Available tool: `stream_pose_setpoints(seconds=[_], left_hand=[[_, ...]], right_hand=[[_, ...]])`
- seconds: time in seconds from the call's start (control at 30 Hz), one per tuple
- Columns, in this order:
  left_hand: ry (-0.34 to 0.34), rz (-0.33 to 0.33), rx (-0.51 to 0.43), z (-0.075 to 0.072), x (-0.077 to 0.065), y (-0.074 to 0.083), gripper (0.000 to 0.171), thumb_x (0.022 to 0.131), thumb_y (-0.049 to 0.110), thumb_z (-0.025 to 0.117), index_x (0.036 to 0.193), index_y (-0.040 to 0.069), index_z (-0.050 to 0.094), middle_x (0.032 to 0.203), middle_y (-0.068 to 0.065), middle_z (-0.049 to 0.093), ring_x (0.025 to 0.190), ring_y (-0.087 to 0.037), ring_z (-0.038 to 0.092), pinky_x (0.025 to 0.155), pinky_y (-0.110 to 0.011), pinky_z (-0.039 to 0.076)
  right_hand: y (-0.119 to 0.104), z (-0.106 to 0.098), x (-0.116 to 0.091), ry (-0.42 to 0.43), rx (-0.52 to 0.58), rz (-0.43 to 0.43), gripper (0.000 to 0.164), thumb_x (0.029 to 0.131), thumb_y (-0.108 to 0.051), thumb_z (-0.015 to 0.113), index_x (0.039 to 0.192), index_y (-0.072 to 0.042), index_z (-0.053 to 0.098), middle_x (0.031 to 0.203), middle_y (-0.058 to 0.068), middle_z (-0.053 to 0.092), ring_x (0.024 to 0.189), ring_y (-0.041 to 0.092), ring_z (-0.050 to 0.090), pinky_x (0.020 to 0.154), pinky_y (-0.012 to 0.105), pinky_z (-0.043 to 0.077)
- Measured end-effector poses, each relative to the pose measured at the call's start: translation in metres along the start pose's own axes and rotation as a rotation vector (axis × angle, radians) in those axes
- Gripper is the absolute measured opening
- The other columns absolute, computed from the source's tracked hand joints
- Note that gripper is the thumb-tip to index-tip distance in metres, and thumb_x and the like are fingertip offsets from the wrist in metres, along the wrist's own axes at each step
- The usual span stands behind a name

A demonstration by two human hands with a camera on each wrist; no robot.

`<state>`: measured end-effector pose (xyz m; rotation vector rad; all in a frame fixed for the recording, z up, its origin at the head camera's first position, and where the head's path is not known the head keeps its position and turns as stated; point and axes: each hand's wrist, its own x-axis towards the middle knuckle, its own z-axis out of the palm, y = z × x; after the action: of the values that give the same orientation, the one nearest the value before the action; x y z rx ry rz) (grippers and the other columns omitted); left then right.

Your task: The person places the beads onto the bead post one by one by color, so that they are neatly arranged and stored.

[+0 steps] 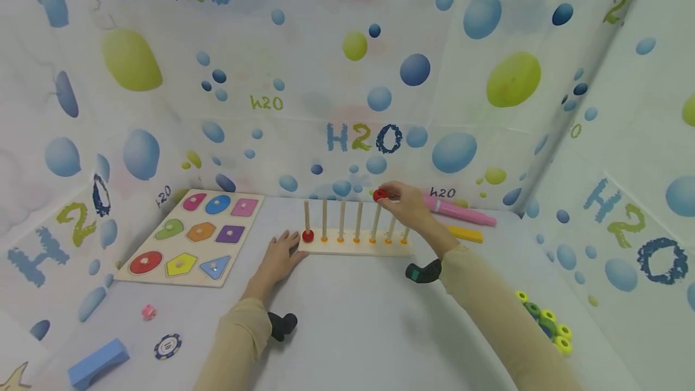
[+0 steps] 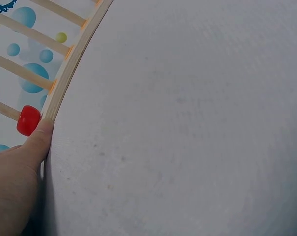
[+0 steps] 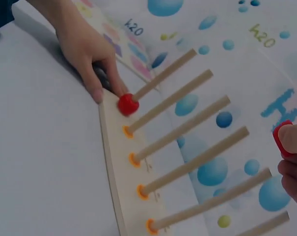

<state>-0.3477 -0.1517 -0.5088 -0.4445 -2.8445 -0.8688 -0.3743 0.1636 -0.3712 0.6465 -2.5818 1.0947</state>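
A wooden peg board (image 1: 355, 249) with several upright pegs lies across the middle of the table. One red bead (image 1: 307, 236) sits at the foot of its leftmost peg. My left hand (image 1: 279, 258) grips the board's left end, the thumb (image 2: 40, 140) along the front edge close to that bead. Raised above the right half of the board, my right hand (image 1: 407, 205) pinches a second red bead (image 3: 283, 137) between thumb and fingers. In the head view this held bead (image 1: 379, 195) is near the top of a right-hand peg.
A shape puzzle board (image 1: 212, 252) lies at the left. Nearer are a pink die (image 1: 149, 312), a poker chip (image 1: 168, 347) and a blue block (image 1: 99, 364). Yellow and green rings (image 1: 547, 315) lie at the right. Behind my right hand are a pink marker-shaped object (image 1: 464, 212) and a yellow bar (image 1: 466, 234).
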Motion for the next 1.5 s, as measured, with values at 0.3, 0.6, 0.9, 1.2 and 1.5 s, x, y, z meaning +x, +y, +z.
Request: stream_pose_setpoints(seconds=[0.3, 0.6, 0.9, 1.2, 1.5], left_hand=[[0.020, 0.015, 0.006, -0.002, 0.001, 0.003, 0.059, 0.090, 0.029, 0.064, 0.133, -0.008, 0.047, 0.140, -0.021, 0.044, 0.135, -0.042, 0.028, 0.110, -0.059, 0.014], [0.036, 0.026, -0.008, 0.000, -0.001, 0.007, 0.058, 0.090, 0.028, 0.065, 0.133, -0.007, 0.048, 0.139, -0.021, 0.045, 0.134, -0.042, 0.029, 0.109, -0.061, 0.015], [0.014, 0.025, 0.009, 0.001, 0.000, 0.015, 0.058, 0.090, 0.030, 0.064, 0.134, -0.004, 0.049, 0.139, -0.020, 0.046, 0.134, -0.041, 0.030, 0.110, -0.060, 0.015], [0.001, 0.011, 0.001, 0.003, -0.002, 0.010, 0.058, 0.091, 0.031, 0.063, 0.135, -0.003, 0.048, 0.140, -0.019, 0.045, 0.136, -0.039, 0.028, 0.111, -0.058, 0.013], [0.036, 0.028, 0.023, 0.000, -0.003, 0.001, 0.057, 0.090, 0.030, 0.064, 0.131, -0.007, 0.050, 0.138, -0.022, 0.047, 0.133, -0.042, 0.031, 0.110, -0.060, 0.016]], right_hand=[[-0.036, 0.050, 0.029, -0.031, 0.038, -0.152, 0.027, 0.086, -0.007, 0.068, 0.112, 0.002, 0.063, 0.106, 0.013, 0.068, 0.093, 0.022, 0.066, 0.082, 0.026, 0.054], [-0.064, 0.082, 0.044, -0.121, -0.039, -0.185, 0.028, 0.090, -0.014, 0.065, 0.115, -0.003, 0.062, 0.110, 0.006, 0.067, 0.105, 0.019, 0.061, 0.093, 0.031, 0.048], [-0.072, 0.096, 0.049, -0.175, -0.051, -0.132, 0.028, 0.092, -0.013, 0.063, 0.118, -0.004, 0.060, 0.111, 0.005, 0.067, 0.104, 0.016, 0.061, 0.089, 0.029, 0.050], [-0.073, 0.104, 0.048, -0.202, -0.076, -0.115, 0.032, 0.092, -0.014, 0.062, 0.122, -0.004, 0.059, 0.119, 0.006, 0.064, 0.112, 0.018, 0.058, 0.097, 0.030, 0.045], [-0.071, 0.104, 0.048, -0.172, -0.046, -0.130, 0.030, 0.092, -0.011, 0.062, 0.121, -0.005, 0.059, 0.120, 0.007, 0.063, 0.110, 0.019, 0.059, 0.092, 0.028, 0.049]])
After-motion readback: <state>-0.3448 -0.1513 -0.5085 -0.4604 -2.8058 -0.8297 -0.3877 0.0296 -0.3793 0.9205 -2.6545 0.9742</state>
